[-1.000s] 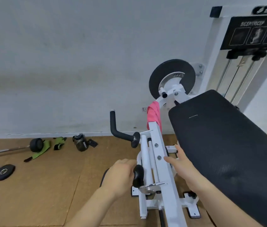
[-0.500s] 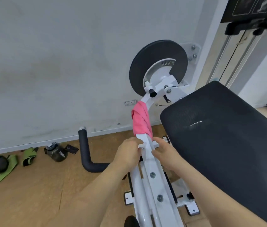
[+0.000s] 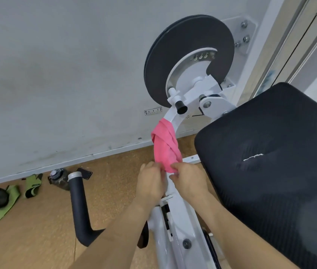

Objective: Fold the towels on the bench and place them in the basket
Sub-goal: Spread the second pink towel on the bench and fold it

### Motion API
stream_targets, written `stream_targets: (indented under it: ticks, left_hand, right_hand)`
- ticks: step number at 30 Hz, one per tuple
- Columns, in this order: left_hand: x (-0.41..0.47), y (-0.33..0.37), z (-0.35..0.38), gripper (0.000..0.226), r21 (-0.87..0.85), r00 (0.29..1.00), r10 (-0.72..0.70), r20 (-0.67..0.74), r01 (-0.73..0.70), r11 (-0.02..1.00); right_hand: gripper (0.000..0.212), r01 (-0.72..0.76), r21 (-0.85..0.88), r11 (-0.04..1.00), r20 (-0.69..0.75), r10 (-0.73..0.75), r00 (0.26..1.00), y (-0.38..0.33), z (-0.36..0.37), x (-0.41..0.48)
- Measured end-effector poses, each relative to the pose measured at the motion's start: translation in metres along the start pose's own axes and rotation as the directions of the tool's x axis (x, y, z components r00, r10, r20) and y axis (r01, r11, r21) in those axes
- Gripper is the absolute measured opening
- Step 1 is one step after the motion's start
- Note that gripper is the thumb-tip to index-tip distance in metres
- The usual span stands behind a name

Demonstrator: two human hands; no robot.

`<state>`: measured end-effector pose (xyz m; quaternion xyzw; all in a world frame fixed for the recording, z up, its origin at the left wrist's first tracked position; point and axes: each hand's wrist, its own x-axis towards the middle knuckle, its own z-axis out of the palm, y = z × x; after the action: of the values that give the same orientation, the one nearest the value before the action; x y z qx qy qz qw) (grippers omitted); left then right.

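**Tight right, open left**

Our left hand (image 3: 149, 181) and right hand (image 3: 190, 181) meet at the twisted pink towel (image 3: 165, 146) on the white steel arm (image 3: 176, 212). The black padded bench (image 3: 270, 171) crowds us on the right; the round black weight disc (image 3: 184, 51) blocks above. Leftward we have room, save the curved black foam handle (image 3: 78, 206).

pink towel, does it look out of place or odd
The pink towel is twisted and wound around the white machine arm, not lying flat; the left hand and right hand pinch its lower end. The black pad has a small white tear-like mark.
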<state>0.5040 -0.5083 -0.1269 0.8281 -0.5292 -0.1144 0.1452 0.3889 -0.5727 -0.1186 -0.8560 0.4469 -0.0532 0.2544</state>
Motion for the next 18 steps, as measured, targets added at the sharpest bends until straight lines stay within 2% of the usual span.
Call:
stream_targets:
  ticks: [1,3,5,6,8,9,10,13,16,18]
  left_hand:
    - [-0.001,0.000,-0.002,0.017,-0.036,1.000,0.009,0.016,-0.009,0.999]
    - [-0.009,0.002,-0.015,0.018,-0.226,0.999,-0.016,0.052,0.028,0.974]
    - [-0.021,0.005,-0.035,0.018,-0.426,0.996,-0.045,0.071,0.071,0.902]
    - [-0.027,0.008,-0.048,0.019,-0.493,0.995,-0.037,0.088,0.075,0.867]
    - [-0.040,0.016,-0.076,0.020,-0.605,0.990,-0.001,0.143,0.088,0.791]
    - [-0.046,0.019,-0.089,0.020,-0.648,0.983,0.015,0.184,0.110,0.754]
    - [-0.053,0.023,-0.102,0.019,-0.673,0.974,0.032,0.226,0.133,0.727]
    - [-0.072,0.036,-0.141,0.018,-0.709,0.955,0.133,0.265,0.100,0.698]
    - [-0.094,0.050,-0.181,0.011,-0.745,0.938,0.309,0.159,-0.092,0.661]
    - [-0.111,0.057,-0.208,0.004,-0.756,0.878,0.449,0.168,-0.177,0.630]
  right_hand:
    - [0.021,-0.018,0.010,1.000,-0.008,0.018,1.000,0.000,0.000,-0.002]
    - [0.018,-0.029,0.072,0.997,-0.064,0.034,0.997,-0.001,-0.003,-0.008]
    - [0.019,-0.029,0.301,0.953,-0.071,0.052,0.996,-0.004,-0.009,-0.018]
    - [0.021,-0.057,0.488,0.871,-0.016,0.075,0.997,-0.008,-0.016,-0.024]
    - [0.024,-0.151,0.772,0.617,0.141,0.067,0.988,-0.017,-0.037,-0.044]
    - [0.025,-0.170,0.825,0.539,0.179,0.037,0.983,-0.022,-0.050,-0.055]
    - [0.026,-0.162,0.840,0.518,0.186,0.007,0.983,-0.025,-0.064,-0.066]
    - [0.019,-0.088,0.818,0.568,0.166,-0.087,0.982,-0.040,-0.111,-0.103]
    - [0.020,-0.001,0.695,0.719,0.108,-0.103,0.989,-0.059,-0.154,-0.147]
    - [0.025,0.037,0.621,0.783,0.018,-0.061,0.998,-0.073,-0.179,-0.180]
